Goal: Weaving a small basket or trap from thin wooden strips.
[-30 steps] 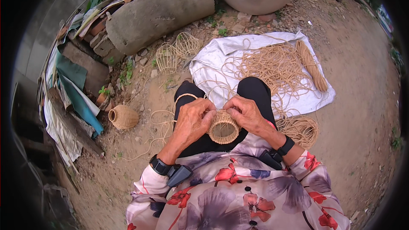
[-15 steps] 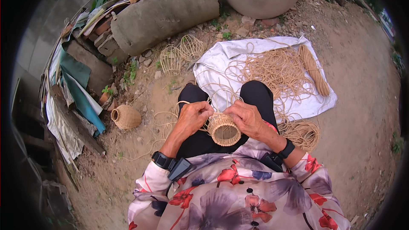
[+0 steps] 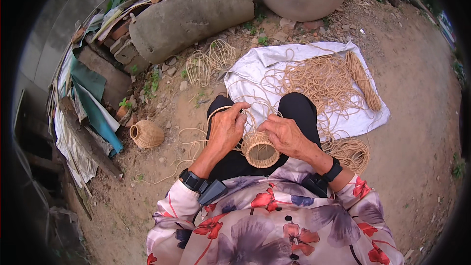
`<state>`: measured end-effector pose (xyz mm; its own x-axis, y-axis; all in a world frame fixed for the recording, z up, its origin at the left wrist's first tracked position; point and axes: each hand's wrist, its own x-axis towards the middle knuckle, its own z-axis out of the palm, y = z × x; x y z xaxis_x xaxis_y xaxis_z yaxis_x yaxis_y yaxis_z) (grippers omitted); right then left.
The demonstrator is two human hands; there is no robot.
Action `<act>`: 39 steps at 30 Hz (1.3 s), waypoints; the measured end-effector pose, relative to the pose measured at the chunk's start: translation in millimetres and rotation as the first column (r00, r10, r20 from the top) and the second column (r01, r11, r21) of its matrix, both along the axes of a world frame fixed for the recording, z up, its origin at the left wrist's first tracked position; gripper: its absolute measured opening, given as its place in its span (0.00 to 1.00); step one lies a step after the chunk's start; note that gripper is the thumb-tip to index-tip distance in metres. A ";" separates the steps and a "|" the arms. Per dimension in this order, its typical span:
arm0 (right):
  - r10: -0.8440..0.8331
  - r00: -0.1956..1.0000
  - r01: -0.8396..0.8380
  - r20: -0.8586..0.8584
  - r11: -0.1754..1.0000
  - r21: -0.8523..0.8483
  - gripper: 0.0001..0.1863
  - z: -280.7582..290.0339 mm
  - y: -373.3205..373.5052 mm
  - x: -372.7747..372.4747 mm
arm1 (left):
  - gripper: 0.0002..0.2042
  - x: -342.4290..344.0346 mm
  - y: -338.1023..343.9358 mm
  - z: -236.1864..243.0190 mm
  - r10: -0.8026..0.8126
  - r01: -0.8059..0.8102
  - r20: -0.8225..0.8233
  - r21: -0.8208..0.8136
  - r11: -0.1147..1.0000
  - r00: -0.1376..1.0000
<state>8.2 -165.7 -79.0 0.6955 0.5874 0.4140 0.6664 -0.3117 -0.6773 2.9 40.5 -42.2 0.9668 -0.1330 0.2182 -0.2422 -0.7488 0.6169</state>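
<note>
Bare brown earth point(image 3: 412, 132), strewn with small stones, spreads around the seated person, and a grey concrete pipe point(image 3: 196, 17) lies well beyond the fingers, toward the left. A small, partly woven basket point(image 3: 261, 151) of tan cord sits between the knees, directly below and between the two hands' fingers, its round end turned toward the person's body and thin loose stakes point(image 3: 265, 102) rising past the fingertips on the far side. Thumb and forefinger of the right hand point(image 3: 287, 136) are closed on the basket's upper right edge. On the left hand point(image 3: 226, 126), just beside the basket, the forefinger is stretched out above the thumb with little space between; a working cord point(image 3: 209, 118) arcs around the outer side of this hand to the forefinger, but whether it is pinched cannot be told.

Left of the left fingers, well apart, a finished-looking wicker jar point(image 3: 147, 134) lies tilted on the ground. Beyond the fingers stand two openwork frames point(image 3: 198, 68), and farther right a white sack point(image 3: 360, 122) bears tangled cord point(image 3: 314, 83) and a tied hank point(image 3: 363, 81). Another coil point(image 3: 351, 154) lies right of the right fingers, near the forearm.
</note>
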 end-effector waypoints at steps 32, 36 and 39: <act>-0.115 0.991 0.105 0.073 0.987 0.119 0.11 -13.5 -12.7 -16.5 | 0.05 7.0 11.7 15.8 -0.284 0.283 -0.126 -0.027 0.959 0.951; -0.082 0.976 0.087 0.201 0.996 -0.018 0.12 1.5 -9.2 -22.9 | 0.05 29.8 -11.5 15.0 -0.329 0.325 0.028 0.092 0.941 0.944; -0.074 0.977 0.090 0.198 0.993 -0.070 0.11 2.2 -7.8 -22.3 | 0.08 37.4 -26.7 9.0 -0.381 0.362 0.051 0.214 0.907 0.923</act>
